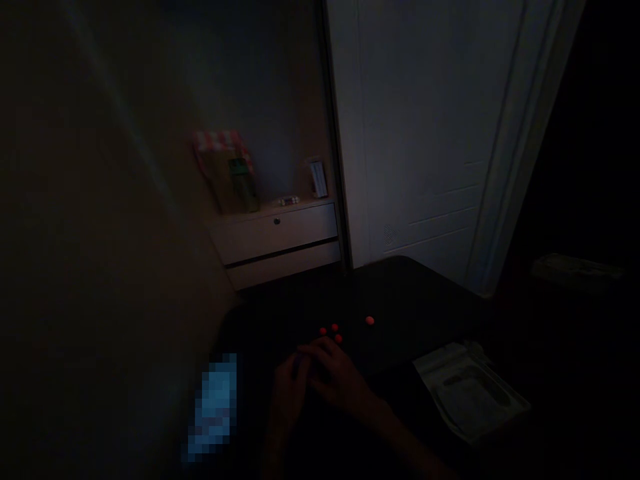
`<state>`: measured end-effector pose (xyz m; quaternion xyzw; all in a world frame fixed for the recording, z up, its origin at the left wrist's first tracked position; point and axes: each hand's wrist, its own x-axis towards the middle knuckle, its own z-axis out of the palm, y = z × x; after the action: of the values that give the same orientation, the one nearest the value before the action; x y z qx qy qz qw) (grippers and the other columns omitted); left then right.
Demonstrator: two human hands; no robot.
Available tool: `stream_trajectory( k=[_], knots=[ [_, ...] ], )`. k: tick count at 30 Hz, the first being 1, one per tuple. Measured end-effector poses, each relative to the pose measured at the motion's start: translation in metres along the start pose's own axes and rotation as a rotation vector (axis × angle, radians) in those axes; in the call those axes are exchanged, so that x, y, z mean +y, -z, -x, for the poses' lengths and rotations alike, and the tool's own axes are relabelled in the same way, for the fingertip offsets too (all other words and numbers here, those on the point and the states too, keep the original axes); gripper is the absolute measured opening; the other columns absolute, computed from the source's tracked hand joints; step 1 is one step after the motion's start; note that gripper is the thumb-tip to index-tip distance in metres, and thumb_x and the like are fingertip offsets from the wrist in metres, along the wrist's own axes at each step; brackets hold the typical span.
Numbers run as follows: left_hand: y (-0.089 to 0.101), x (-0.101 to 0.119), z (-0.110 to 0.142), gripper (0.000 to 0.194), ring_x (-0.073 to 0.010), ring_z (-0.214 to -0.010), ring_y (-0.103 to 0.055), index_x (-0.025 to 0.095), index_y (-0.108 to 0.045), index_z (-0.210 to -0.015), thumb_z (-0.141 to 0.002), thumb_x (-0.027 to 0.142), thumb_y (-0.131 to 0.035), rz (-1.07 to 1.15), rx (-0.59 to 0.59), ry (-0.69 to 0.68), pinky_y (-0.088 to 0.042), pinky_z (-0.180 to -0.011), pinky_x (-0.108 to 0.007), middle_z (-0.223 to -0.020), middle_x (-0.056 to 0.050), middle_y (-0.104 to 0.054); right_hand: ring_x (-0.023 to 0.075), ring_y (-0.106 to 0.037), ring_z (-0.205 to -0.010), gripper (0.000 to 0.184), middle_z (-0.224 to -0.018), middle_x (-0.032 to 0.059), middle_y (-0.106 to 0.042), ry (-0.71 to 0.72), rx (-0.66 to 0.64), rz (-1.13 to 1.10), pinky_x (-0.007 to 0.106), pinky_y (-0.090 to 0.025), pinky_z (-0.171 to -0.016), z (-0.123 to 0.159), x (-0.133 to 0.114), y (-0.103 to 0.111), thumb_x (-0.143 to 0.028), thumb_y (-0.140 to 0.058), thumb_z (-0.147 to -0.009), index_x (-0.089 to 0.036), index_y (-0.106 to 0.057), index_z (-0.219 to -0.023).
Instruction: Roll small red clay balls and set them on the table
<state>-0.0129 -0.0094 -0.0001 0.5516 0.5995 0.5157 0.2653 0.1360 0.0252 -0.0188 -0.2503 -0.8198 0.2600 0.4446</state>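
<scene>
In very dim light, my left hand [289,387] and my right hand [339,373] meet over the near part of a dark table [410,293]. The fingers of both are bent and pressed together, and whatever lies between them is too dark to make out. Just beyond my right fingertips lie three small red balls: one to the left [323,331], a second a little farther back [335,327], and the nearest [339,339]. Farther right on the tabletop sits a paler, pinkish-orange ball [369,321], apart from both hands.
Left of my hands is a pixelated bluish patch [214,407]. A pale, flat package [470,390] lies below the table's right edge. Behind stands a drawer cabinet [280,233] with a green bottle [243,187] on top, beside a white door [415,133].
</scene>
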Motion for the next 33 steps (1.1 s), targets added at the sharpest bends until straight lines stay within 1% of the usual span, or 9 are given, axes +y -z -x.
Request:
stream_trajectory(
  k=[2,5,7,11,14,21,26,30,33],
  knots=[
    [0.0,-0.005,0.0,0.05,-0.0268,-0.079,-0.071,0.016,-0.076,-0.086,-0.083,0.064,-0.061,0.043,0.014,0.016,-0.057,-0.073,-0.036,-0.079,-0.008,-0.076,0.0221,-0.06,-0.121,0.063,-0.134,0.0065,-0.059,-0.007,0.005,-0.006,0.037,-0.05,-0.106,0.0,0.0,0.0,-0.009,-0.071,-0.087,-0.031,-0.056,-0.144],
    [0.001,-0.014,0.0,0.051,-0.0327,-0.098,-0.072,0.018,-0.078,-0.093,-0.081,0.065,-0.063,0.058,0.119,0.067,-0.057,-0.086,-0.041,-0.098,-0.012,-0.08,0.0228,-0.06,-0.123,0.065,-0.136,0.007,-0.059,-0.027,-0.001,-0.009,0.037,-0.05,-0.107,0.001,-0.002,0.001,-0.012,-0.074,-0.087,-0.03,-0.055,-0.146],
    [0.003,-0.017,0.0,0.055,-0.0341,-0.104,-0.071,0.017,-0.078,-0.096,-0.081,0.068,-0.062,0.046,0.149,0.086,-0.056,-0.091,-0.043,-0.103,-0.014,-0.079,0.024,-0.06,-0.126,0.067,-0.139,0.0079,-0.059,-0.05,-0.007,-0.003,0.039,-0.049,-0.109,0.001,-0.003,0.003,-0.013,-0.075,-0.087,-0.03,-0.053,-0.148],
    [0.004,-0.008,0.0,0.062,-0.0306,-0.092,-0.072,0.015,-0.077,-0.096,-0.086,0.072,-0.055,0.055,0.04,0.061,-0.057,-0.085,-0.04,-0.096,-0.013,-0.078,0.026,-0.059,-0.13,0.069,-0.143,0.0091,-0.06,-0.078,-0.005,0.005,0.042,-0.047,-0.113,0.002,-0.003,0.003,-0.014,-0.074,-0.088,-0.028,-0.05,-0.15],
    [0.003,0.001,0.0,0.065,-0.0286,-0.086,-0.072,0.015,-0.076,-0.093,-0.086,0.076,-0.052,0.067,-0.003,0.035,-0.057,-0.08,-0.038,-0.089,-0.011,-0.077,0.0262,-0.058,-0.132,0.066,-0.143,0.0087,-0.06,-0.074,-0.002,0.015,0.043,-0.046,-0.113,0.002,-0.001,0.002,-0.015,-0.073,-0.088,-0.029,-0.051,-0.149],
    [0.003,0.001,-0.002,0.069,-0.0299,-0.084,-0.072,0.016,-0.076,-0.088,-0.083,0.08,-0.053,0.042,-0.009,0.004,-0.058,-0.079,-0.039,-0.088,-0.012,-0.078,0.0257,-0.061,-0.127,0.068,-0.14,0.0094,-0.061,-0.063,-0.006,0.027,0.042,-0.049,-0.11,0.002,0.0,0.001,-0.014,-0.073,-0.088,-0.028,-0.051,-0.15],
    [0.004,-0.002,-0.002,0.065,-0.0311,-0.091,-0.073,0.016,-0.077,-0.092,-0.084,0.077,-0.054,0.037,-0.04,-0.009,-0.057,-0.085,-0.04,-0.095,-0.014,-0.079,0.0252,-0.06,-0.127,0.069,-0.139,0.0087,-0.061,-0.06,-0.022,0.025,0.041,-0.049,-0.11,0.003,-0.002,0.002,-0.012,-0.073,-0.088,-0.028,-0.05,-0.151],
    [0.005,-0.001,-0.001,0.063,-0.0293,-0.088,-0.072,0.016,-0.077,-0.095,-0.087,0.074,-0.054,0.038,-0.065,-0.012,-0.057,-0.082,-0.038,-0.095,-0.013,-0.079,0.0249,-0.061,-0.125,0.066,-0.138,0.0084,-0.062,-0.068,-0.02,0.023,0.04,-0.049,-0.109,0.003,-0.004,0.003,-0.015,-0.074,-0.089,-0.028,-0.052,-0.149],
    [0.004,0.001,0.0,0.061,-0.0283,-0.086,-0.071,0.015,-0.078,-0.095,-0.089,0.071,-0.053,0.034,-0.049,-0.002,-0.056,-0.08,-0.037,-0.092,-0.012,-0.079,0.0248,-0.062,-0.124,0.063,-0.138,0.0082,-0.062,-0.062,-0.013,0.02,0.039,-0.05,-0.108,0.003,-0.004,0.004,-0.018,-0.076,-0.09,-0.029,-0.054,-0.148]
  ],
)
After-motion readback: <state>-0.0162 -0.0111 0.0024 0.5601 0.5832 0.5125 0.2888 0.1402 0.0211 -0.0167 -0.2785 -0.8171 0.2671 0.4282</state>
